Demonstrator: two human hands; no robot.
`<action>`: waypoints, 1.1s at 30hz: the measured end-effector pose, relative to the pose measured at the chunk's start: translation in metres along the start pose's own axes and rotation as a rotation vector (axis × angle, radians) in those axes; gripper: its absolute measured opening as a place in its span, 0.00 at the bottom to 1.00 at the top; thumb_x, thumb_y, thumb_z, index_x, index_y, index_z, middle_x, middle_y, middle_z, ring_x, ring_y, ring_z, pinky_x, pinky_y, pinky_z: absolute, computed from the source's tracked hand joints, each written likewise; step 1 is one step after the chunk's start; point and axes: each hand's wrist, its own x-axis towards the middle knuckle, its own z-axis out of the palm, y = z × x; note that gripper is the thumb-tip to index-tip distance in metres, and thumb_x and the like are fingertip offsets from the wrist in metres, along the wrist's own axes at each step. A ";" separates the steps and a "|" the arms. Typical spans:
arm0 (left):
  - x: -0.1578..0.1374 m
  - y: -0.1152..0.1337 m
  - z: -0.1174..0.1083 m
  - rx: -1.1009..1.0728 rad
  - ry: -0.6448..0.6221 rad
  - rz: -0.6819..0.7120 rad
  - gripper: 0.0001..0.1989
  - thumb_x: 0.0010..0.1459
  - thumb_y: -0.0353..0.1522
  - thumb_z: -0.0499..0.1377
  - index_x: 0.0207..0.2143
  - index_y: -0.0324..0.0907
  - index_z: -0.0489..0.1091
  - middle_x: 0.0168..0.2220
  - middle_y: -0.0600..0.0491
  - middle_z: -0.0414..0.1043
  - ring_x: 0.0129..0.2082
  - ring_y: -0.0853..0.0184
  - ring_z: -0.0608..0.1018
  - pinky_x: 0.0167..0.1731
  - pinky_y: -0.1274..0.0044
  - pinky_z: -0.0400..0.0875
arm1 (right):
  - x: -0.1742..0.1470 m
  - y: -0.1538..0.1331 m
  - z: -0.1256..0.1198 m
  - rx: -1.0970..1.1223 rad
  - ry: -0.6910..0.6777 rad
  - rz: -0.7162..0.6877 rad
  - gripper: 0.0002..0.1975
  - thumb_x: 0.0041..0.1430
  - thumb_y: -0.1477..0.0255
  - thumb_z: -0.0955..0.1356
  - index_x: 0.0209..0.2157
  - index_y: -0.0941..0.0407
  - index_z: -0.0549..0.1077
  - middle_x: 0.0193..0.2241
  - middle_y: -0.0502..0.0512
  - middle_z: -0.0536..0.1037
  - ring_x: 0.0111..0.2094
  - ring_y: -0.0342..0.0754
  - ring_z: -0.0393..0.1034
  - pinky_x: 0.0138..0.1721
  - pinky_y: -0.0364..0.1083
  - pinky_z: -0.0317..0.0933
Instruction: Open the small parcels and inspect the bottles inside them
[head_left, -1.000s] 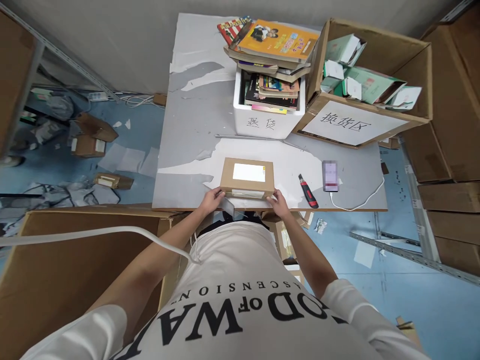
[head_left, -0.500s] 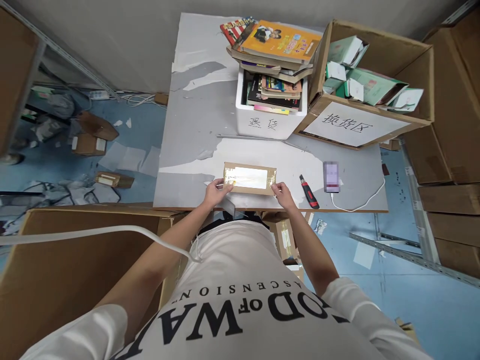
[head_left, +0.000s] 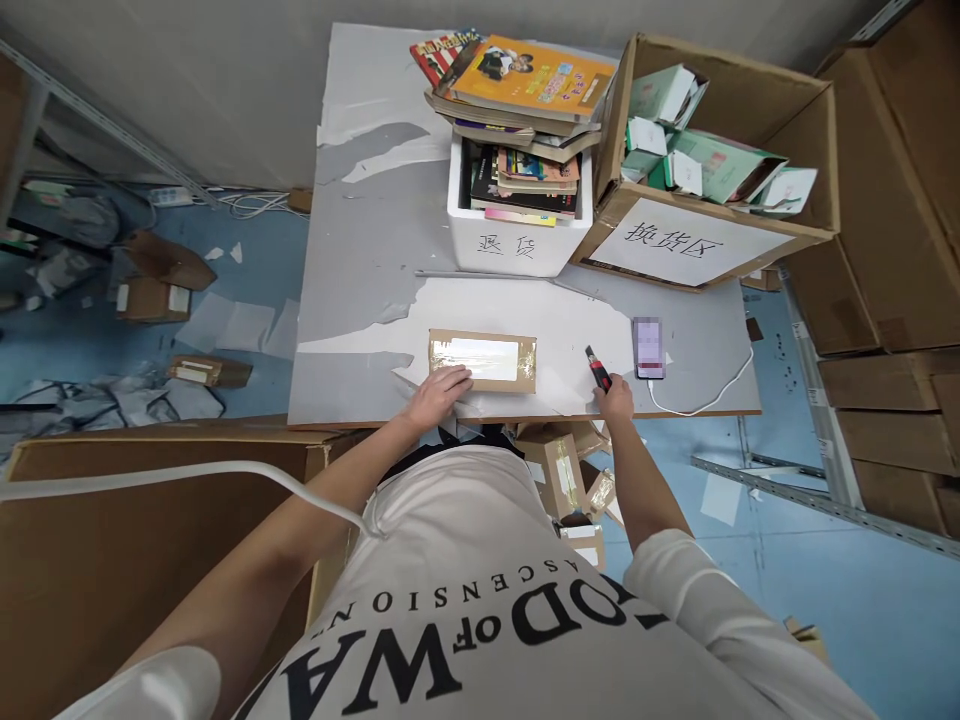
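Note:
A small brown cardboard box [head_left: 495,383] with a white label and clear tape lies near the front edge of the table [head_left: 360,390]. My left hand [head_left: 439,394] rests on its front left corner, fingers stretched out over the cardboard. To the right, my right hand [head_left: 616,398] has its fingers wrapped round the handle of a red and black utility knife [head_left: 598,370]. The knife's tip points away from me, toward the back of the table. Close by on the right lies a phone [head_left: 649,348] with its screen lit and a white cable plugged in.
Behind the box stands a white bin [head_left: 517,245] piled with books [head_left: 529,85]. Beside it is a large carton [head_left: 694,245] holding green and white boxes. A big open carton [head_left: 150,540] is at my left. Metal shelving [head_left: 825,430] stands at the right.
My right hand has let go of the box and moved right onto the utility knife. My left hand now lies flatter over the box's corner. The whole view has shifted slightly.

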 end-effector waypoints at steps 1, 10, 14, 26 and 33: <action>0.000 -0.002 0.001 0.008 -0.031 0.021 0.16 0.59 0.30 0.51 0.47 0.45 0.72 0.52 0.46 0.70 0.59 0.59 0.65 0.59 0.60 0.57 | 0.004 0.002 0.001 -0.023 -0.022 0.010 0.25 0.53 0.71 0.65 0.54 0.57 0.63 0.50 0.68 0.67 0.51 0.63 0.62 0.49 0.59 0.58; -0.005 -0.020 0.013 0.158 0.011 0.201 0.19 0.65 0.28 0.44 0.53 0.43 0.67 0.55 0.45 0.69 0.61 0.63 0.64 0.59 0.60 0.60 | -0.013 -0.056 -0.032 0.119 0.059 -0.394 0.30 0.61 0.74 0.53 0.64 0.59 0.48 0.54 0.67 0.64 0.56 0.57 0.59 0.55 0.57 0.56; -0.005 -0.025 0.017 0.258 0.100 0.330 0.19 0.65 0.24 0.43 0.54 0.39 0.65 0.54 0.43 0.70 0.60 0.62 0.65 0.56 0.60 0.65 | -0.051 -0.137 -0.056 0.000 -0.183 -0.857 0.29 0.64 0.69 0.54 0.66 0.54 0.44 0.57 0.62 0.63 0.53 0.54 0.61 0.50 0.53 0.60; -0.001 -0.032 0.026 0.304 0.206 0.423 0.18 0.64 0.23 0.44 0.53 0.36 0.66 0.51 0.41 0.72 0.58 0.62 0.68 0.54 0.63 0.68 | -0.088 -0.264 -0.054 -0.797 -0.441 -1.193 0.33 0.64 0.79 0.54 0.66 0.41 0.40 0.46 0.60 0.69 0.41 0.52 0.70 0.37 0.46 0.59; -0.001 -0.031 0.027 0.267 0.160 0.342 0.19 0.62 0.23 0.45 0.52 0.38 0.67 0.51 0.42 0.72 0.58 0.62 0.68 0.55 0.61 0.67 | -0.096 -0.272 -0.055 -0.901 -0.387 -1.171 0.32 0.66 0.76 0.53 0.66 0.40 0.37 0.49 0.62 0.68 0.42 0.55 0.70 0.37 0.48 0.60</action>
